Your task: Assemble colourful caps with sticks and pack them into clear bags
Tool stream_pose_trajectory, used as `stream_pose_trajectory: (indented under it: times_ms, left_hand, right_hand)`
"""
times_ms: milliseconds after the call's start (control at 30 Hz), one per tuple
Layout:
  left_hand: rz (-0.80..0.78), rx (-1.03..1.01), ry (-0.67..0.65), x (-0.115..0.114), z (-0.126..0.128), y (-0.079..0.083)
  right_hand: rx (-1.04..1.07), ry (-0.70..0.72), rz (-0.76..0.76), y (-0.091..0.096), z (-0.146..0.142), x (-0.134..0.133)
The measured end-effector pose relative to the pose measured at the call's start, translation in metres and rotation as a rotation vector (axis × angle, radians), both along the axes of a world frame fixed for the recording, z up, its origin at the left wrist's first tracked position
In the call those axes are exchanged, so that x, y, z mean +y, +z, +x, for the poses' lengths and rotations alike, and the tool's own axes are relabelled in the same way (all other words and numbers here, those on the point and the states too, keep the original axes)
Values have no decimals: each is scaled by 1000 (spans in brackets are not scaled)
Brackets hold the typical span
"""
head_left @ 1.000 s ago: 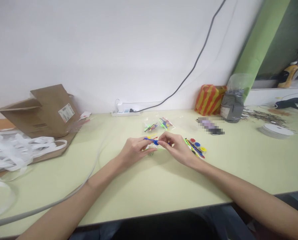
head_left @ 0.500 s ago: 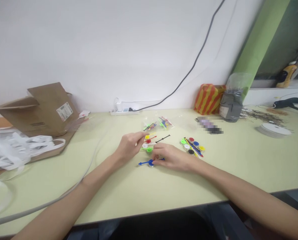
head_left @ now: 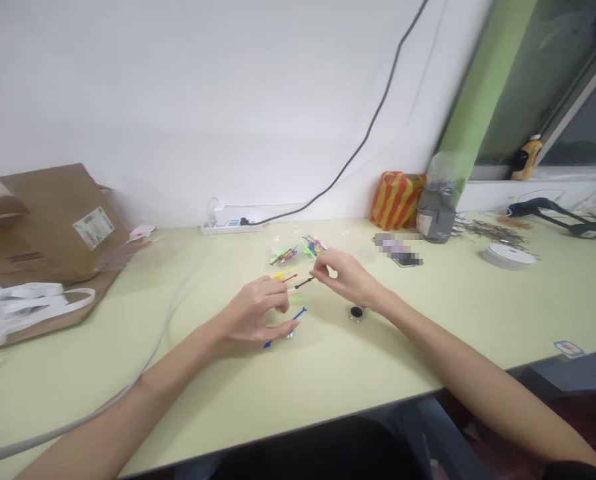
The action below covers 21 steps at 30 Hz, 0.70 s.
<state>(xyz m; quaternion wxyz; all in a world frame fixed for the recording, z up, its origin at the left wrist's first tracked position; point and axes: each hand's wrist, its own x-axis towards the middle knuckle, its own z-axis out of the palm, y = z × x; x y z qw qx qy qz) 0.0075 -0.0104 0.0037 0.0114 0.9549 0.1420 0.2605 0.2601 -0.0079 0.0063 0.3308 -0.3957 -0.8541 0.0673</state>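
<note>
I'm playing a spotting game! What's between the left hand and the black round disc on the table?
A blue plastic arrow lies between the left hand and the black round disc, as the head view shows.

Black disc [head_left: 357,312] on pale table [head_left: 428,320] (blue arrow [head_left: 298,315] apart)

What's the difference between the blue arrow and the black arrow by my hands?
The blue plastic arrow lies nearer the table's front edge, just beyond the left hand, while the black arrow lies farther back, near the fingertips of the right hand. The blue arrow also looks longer and thicker than the black arrow. Both are slim, straight arrow-shaped pieces, slanting similarly on the pale green table.
</note>
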Motion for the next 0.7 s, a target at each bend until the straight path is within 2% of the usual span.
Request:
stream_pose_trajectory:
  times_ms: [133, 200, 300, 467, 700]
  left_hand:
    - [-7, 51, -26, -3, 3, 1]
    - [6, 55, -25, -3, 4, 1]
    - [20, 66, -33, -2, 4, 1]
    - [-1, 105, -29, -5, 5, 2]
    - [-47, 144, 14, -8, 5, 2]
  right_hand:
    - [-226, -165, -111, 6, 32, 17]
    - [-308, -176, -160, 8, 45, 22]
    - [-321, -158, -225, 13, 56, 23]
    - [-335, -114, -336, 14, 50, 19]
    - [-314, -99, -211, 0, 29, 18]
